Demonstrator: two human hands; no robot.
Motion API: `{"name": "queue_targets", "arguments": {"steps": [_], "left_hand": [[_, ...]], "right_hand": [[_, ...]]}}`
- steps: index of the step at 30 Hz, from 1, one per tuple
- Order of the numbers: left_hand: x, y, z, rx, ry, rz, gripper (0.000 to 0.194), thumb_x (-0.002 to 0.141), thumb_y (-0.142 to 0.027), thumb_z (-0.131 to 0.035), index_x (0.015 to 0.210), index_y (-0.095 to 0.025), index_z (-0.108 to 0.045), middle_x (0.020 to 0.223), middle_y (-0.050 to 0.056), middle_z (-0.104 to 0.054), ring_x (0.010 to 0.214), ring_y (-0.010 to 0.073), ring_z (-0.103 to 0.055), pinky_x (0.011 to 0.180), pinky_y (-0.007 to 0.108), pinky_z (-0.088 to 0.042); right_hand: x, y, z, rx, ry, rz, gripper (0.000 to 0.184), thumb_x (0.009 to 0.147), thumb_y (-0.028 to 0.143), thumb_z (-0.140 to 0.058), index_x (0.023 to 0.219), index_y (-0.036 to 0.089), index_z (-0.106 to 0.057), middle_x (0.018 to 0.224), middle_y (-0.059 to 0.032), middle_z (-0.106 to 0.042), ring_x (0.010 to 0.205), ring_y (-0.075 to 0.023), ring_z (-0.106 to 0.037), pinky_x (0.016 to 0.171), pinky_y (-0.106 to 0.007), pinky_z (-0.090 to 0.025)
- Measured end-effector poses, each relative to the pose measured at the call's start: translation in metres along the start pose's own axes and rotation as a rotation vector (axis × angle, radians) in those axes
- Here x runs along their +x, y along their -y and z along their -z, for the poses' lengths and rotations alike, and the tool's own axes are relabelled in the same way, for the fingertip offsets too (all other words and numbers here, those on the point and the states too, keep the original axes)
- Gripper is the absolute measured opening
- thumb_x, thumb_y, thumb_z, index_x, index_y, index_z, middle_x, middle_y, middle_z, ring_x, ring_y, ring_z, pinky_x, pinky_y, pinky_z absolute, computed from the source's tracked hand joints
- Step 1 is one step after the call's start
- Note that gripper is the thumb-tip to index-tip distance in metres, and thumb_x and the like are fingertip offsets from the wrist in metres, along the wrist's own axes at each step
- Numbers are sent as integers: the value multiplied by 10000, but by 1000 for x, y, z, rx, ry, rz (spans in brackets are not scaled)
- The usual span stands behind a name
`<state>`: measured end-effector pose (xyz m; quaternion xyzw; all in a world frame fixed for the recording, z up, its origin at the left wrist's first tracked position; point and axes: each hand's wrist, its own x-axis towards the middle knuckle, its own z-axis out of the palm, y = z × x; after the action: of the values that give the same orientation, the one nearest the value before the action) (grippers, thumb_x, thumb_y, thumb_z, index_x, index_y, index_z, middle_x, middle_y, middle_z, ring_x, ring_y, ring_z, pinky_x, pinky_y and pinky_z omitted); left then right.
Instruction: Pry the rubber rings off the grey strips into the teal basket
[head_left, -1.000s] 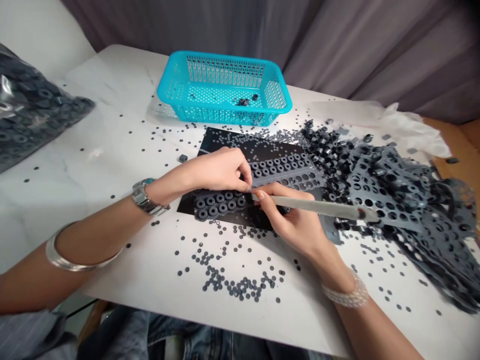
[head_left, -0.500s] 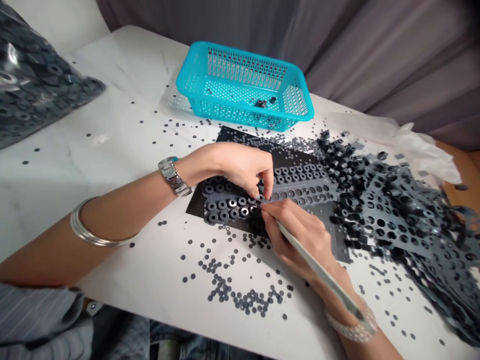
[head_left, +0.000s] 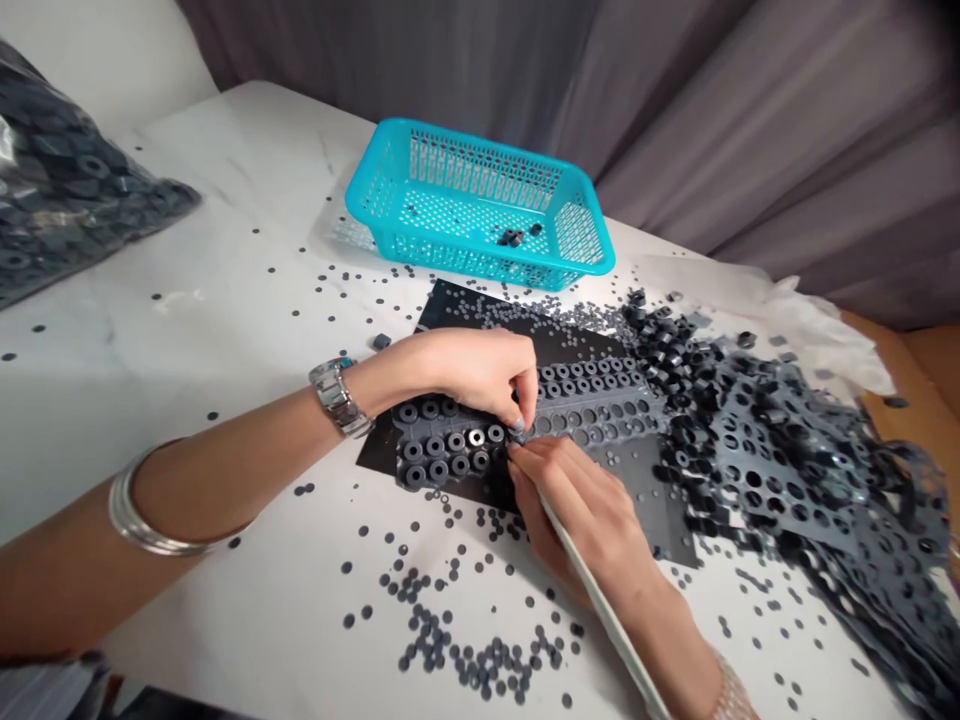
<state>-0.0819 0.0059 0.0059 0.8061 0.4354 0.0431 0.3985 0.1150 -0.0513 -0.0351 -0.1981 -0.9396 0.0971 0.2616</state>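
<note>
A dark grey moulded sheet [head_left: 592,422] with rows of round, ring-shaped parts lies on a black mat [head_left: 382,455]. Its left-hand rows hold raised rings, while several round places right of my hands look flat or open. My left hand [head_left: 491,372] bends down over the sheet's middle, thumb and forefinger pinched at one of the round places; whatever is between the tips is too small to make out. Close beside those fingertips, my right hand [head_left: 581,505] grips a long, pale, stick-like tool [head_left: 600,600]. The tool's working end is hidden by the fingers.
Behind the mat stands a turquoise basket [head_left: 480,265] with a few dark pieces inside. Dark cut parts and perforated sheets [head_left: 765,460] are heaped at the right, near white plastic [head_left: 832,325]. A clear bag [head_left: 67,190] of rings sits far left. Small discs [head_left: 495,665] litter the white table.
The view has shifted, so everything sits lower in the picture. Both hands stay together at the sheet's middle, the left still pinched and the right still gripping the pale tool. A dark piece now shows behind the left wrist.
</note>
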Motion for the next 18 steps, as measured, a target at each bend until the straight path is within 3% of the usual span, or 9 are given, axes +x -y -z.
{"name": "queue_targets", "arguments": {"steps": [18], "left_hand": [[2, 0, -17, -22, -188, -6, 208, 709, -106, -574, 739, -175, -768, 667, 24, -711, 586, 115, -578, 571, 243, -383]], "right_hand": [[1, 8, -8, -15, -13, -75, 116, 885, -4, -498, 895, 106, -535, 772, -86, -589, 772, -175, -561, 643, -298, -502]]}}
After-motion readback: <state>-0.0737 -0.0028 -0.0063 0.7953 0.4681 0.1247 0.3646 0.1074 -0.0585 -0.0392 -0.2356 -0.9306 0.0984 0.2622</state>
